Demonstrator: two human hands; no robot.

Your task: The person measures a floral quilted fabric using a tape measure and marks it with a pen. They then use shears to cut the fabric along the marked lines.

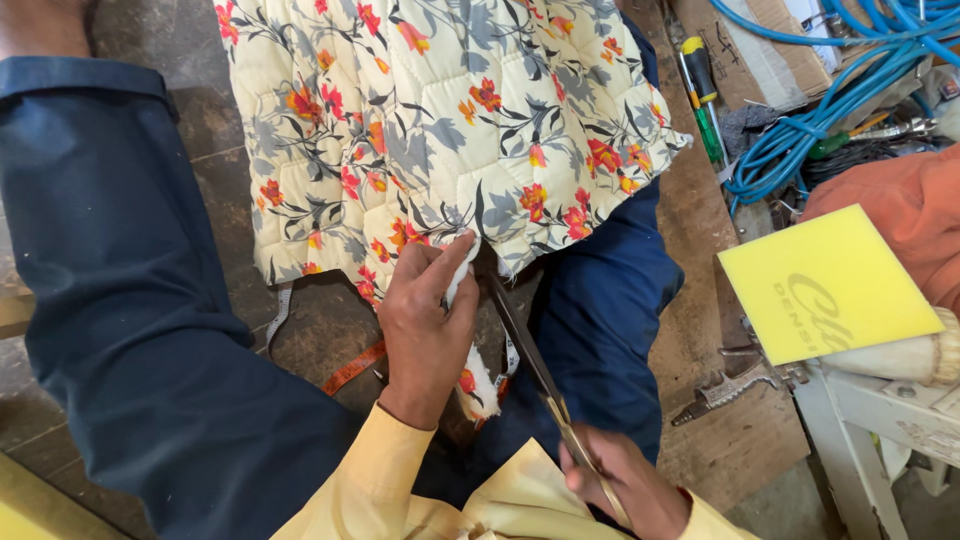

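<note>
one quilted floral fabric (440,120), one scissors (530,355), one yellow card (825,285), two screwdrivers (700,90)

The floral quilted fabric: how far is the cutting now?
Done: a narrow cut strip already hangs below the cream floral quilted fabric. In hand: the left hand pinches the edge while the right hand works long metal scissors. Left: the rest of that edge.

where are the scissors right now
In the head view the scissors are low and centre-right, held in the right hand, blades reaching up to the floral quilted fabric's lower edge beside the left hand.
</note>
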